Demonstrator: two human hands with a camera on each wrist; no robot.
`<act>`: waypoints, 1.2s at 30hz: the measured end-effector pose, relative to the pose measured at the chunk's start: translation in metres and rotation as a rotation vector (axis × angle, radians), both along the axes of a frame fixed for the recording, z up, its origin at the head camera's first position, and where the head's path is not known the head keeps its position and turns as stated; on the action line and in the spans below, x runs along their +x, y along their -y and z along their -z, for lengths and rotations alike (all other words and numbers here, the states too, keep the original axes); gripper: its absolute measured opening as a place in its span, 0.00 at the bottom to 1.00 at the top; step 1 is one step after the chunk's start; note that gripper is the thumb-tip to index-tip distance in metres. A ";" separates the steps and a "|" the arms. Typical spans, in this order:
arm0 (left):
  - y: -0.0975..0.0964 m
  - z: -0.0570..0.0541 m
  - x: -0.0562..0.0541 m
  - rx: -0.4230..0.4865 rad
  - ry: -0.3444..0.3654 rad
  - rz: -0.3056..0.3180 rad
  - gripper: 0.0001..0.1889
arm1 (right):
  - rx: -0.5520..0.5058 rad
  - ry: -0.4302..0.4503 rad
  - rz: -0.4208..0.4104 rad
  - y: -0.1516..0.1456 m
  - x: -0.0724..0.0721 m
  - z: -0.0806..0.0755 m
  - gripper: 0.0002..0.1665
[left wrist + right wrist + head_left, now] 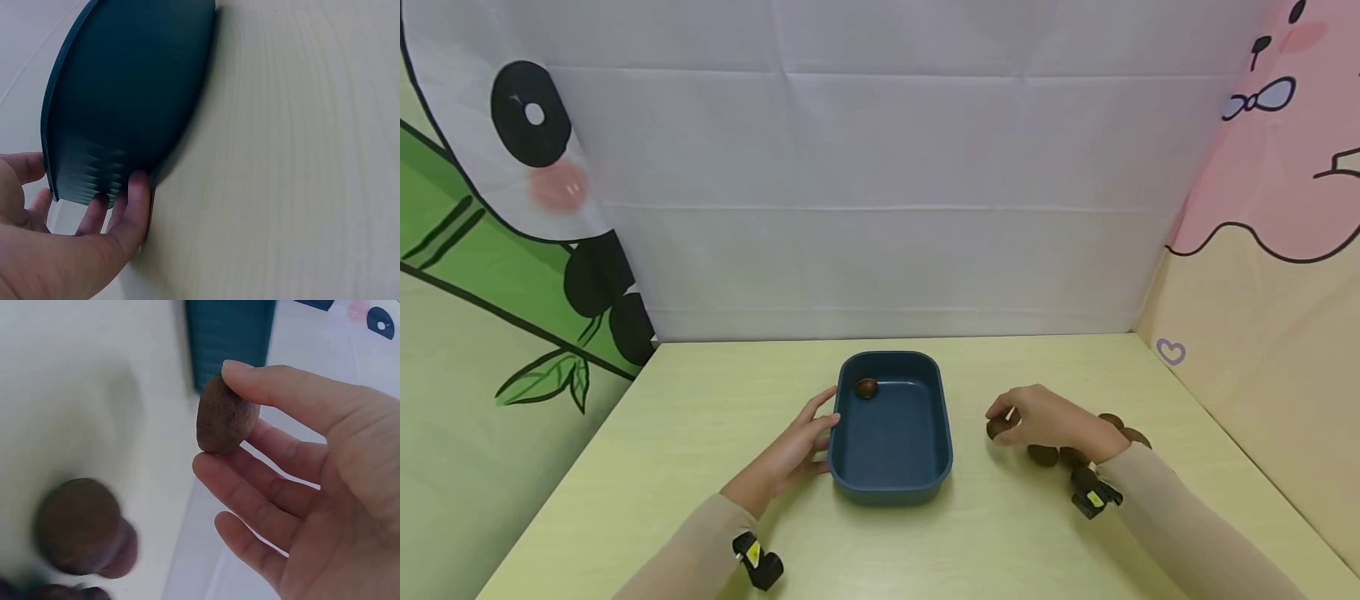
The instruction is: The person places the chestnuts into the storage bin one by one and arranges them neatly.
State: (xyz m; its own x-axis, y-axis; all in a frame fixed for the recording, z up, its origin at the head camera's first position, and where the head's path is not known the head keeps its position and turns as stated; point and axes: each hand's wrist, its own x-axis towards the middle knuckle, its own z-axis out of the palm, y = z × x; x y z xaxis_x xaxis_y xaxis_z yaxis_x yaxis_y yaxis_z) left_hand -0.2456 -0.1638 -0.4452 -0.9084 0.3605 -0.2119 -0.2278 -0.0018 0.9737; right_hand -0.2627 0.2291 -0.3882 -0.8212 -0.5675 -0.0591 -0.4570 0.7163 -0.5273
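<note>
A dark blue rectangular box (891,492) stands on the table with one brown chestnut (867,388) inside, near its far left corner. My left hand (792,454) rests against the box's left side, fingers spread along the outer wall (125,81). To the right of the box, my right hand (1045,417) pinches a chestnut (224,419) between thumb and fingertips. Several more chestnuts (1042,456) lie on the table under and behind that hand and wrist, partly hidden. Some appear blurred in the right wrist view, one chestnut (78,525) at lower left.
The light wooden table (880,550) meets a white cloth backdrop (880,208) at the back. Printed cloth panels stand on the left (490,467) and right (1262,350). A small black camera is strapped at each wrist.
</note>
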 end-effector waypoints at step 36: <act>0.000 0.000 -0.001 -0.015 0.010 -0.006 0.32 | 0.000 -0.016 -0.181 0.153 -0.062 -0.041 0.22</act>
